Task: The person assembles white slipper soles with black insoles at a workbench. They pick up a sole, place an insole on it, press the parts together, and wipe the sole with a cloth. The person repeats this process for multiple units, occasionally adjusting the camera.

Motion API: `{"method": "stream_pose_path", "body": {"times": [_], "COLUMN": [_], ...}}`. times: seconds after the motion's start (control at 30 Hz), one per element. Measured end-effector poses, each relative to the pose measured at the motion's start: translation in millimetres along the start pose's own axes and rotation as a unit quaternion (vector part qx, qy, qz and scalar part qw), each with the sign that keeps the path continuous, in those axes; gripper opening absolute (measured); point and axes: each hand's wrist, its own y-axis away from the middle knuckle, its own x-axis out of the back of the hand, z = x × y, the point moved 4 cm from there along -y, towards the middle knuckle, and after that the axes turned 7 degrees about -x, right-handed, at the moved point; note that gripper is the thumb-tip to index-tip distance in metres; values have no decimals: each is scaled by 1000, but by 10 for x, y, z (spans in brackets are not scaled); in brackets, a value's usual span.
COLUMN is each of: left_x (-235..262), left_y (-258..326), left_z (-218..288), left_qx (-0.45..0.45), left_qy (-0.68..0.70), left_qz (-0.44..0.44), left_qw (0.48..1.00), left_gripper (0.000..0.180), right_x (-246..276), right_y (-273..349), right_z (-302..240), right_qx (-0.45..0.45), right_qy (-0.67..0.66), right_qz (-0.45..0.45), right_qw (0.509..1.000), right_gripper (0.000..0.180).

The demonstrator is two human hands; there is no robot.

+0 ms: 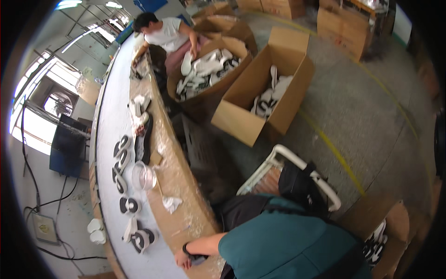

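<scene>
Neither of my hands shows in this view. Nearest the lower edge sits a person in a teal shirt (288, 246), bent over the bench. That person's hand (183, 260), with a black band at the wrist, rests on the brown film-wrapped bench (179, 186). Beside the bench runs a pale conveyor belt (109, 125) carrying several black-and-white shoes (121, 149), and one shoe (141, 239) lies close to that hand. At the far end another person in a white shirt (169, 35) leans over the belt.
A clear plastic tub (143, 176) and crumpled white paper (172, 203) lie on the bench. Two open cardboard boxes (241, 118) (206, 95) hold black-and-white shoes. A white-framed chair (278, 153) carries a black bag. More boxes stand along the back wall (344, 28). A dark screen (67, 146) stands left of the belt.
</scene>
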Motion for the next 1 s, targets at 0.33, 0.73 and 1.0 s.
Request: {"method": "stream_pose_path", "body": {"times": [0.33, 0.73, 1.0], "left_x": [-672, -839, -764], "left_y": [-409, -736, -790], "left_z": [559, 539, 506], "left_qx": [-12, 31, 40], "left_qy": [-23, -30, -37], "left_qz": [-61, -83, -71], "left_qw": [998, 996, 996], "left_gripper": [16, 17, 19], "right_x": [7, 293, 195], "right_y": [37, 55, -4], "right_z": [182, 383, 302], "right_qx": [-41, -93, -67], "right_qy": [103, 122, 136], "right_qz": [-52, -83, -111], "right_qw": [993, 985, 982], "right_gripper": [22, 25, 29]}}
